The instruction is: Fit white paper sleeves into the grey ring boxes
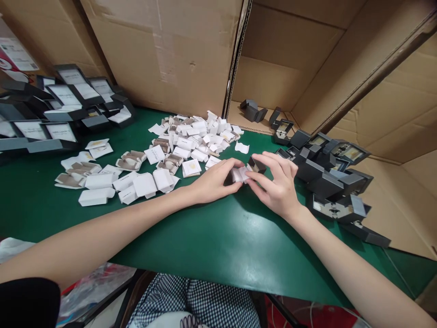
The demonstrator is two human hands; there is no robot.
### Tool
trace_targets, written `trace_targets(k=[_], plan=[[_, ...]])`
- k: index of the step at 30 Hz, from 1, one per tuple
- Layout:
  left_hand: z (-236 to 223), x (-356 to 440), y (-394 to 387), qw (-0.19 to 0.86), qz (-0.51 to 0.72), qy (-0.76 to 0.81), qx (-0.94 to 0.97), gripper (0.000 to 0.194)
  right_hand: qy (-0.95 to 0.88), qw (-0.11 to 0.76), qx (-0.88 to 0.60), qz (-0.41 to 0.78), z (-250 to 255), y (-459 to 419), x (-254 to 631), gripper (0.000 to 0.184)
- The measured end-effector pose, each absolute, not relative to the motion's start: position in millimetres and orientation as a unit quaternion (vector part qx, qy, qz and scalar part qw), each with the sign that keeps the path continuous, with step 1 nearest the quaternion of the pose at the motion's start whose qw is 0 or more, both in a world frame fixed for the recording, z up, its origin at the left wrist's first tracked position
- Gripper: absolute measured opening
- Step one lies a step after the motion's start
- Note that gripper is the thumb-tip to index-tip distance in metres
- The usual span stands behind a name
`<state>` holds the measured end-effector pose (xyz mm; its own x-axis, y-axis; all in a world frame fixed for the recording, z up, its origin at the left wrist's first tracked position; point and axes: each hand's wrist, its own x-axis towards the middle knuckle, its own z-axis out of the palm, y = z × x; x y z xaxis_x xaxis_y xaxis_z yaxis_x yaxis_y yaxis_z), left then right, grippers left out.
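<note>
My left hand [213, 181] and my right hand [276, 182] meet over the middle of the green table [211, 237]. Both pinch a small white folded card insert [240, 173] between their fingertips. A small dark grey box [256, 164] sits just behind the insert, under my right fingers. A heap of white card inserts [191, 139] lies just beyond my left hand.
More white inserts [102, 182] are scattered at the left. Open dark boxes with white linings [58, 109] are stacked at the far left. A pile of small dark grey boxes [331, 177] lies at the right. Large cardboard cartons [164, 50] stand behind the table.
</note>
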<state>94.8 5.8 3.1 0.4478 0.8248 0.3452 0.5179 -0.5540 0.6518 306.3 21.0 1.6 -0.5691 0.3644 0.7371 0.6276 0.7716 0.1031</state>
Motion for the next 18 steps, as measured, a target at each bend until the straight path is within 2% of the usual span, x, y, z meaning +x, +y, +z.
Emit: trace_targets(k=[6, 18], plan=[[8.6, 94.2, 3.6, 0.224, 0.342, 0.389, 0.825, 0.015, -0.909, 0.350, -0.211, -0.081, 3.5, 31.7, 313.9, 0.016], [2.7, 102.8, 5.4, 0.156, 0.363, 0.409, 0.823, 0.016, -0.887, 0.395, -0.230, -0.072, -3.2, 30.2, 305.3, 0.009]])
